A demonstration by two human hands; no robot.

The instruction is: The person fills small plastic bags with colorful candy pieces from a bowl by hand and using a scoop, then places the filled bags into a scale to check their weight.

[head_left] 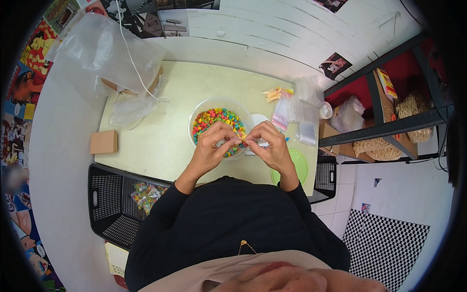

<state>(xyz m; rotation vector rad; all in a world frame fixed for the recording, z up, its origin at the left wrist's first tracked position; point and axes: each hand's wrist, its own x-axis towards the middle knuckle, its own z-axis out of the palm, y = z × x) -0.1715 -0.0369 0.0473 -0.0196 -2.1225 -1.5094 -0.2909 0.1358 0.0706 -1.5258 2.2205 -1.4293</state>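
Note:
In front of me stands a clear round tub (190, 127) filled with small colourful pieces (214, 116) in red, yellow, green and blue. Over its right side my left hand (210, 147) and my right hand (273, 148) meet, fingertips pinched together. Between them is a small yellow and reddish piece (243, 138), gripped from both sides; its exact kind is too small to make out. Partly behind my right hand lies a white rounded object (259, 118). A bright green round tray (300, 168) sits on the table beside my right wrist.
Clear plastic bags (307, 97) and pale orange strips (276, 94) lie at the table's (165, 109) back right. A large plastic bag (104, 53) and a cardboard box (104, 142) are at left. A black crate (109, 194) holds filled packets (147, 195). A metal shelf (389, 127) stands right.

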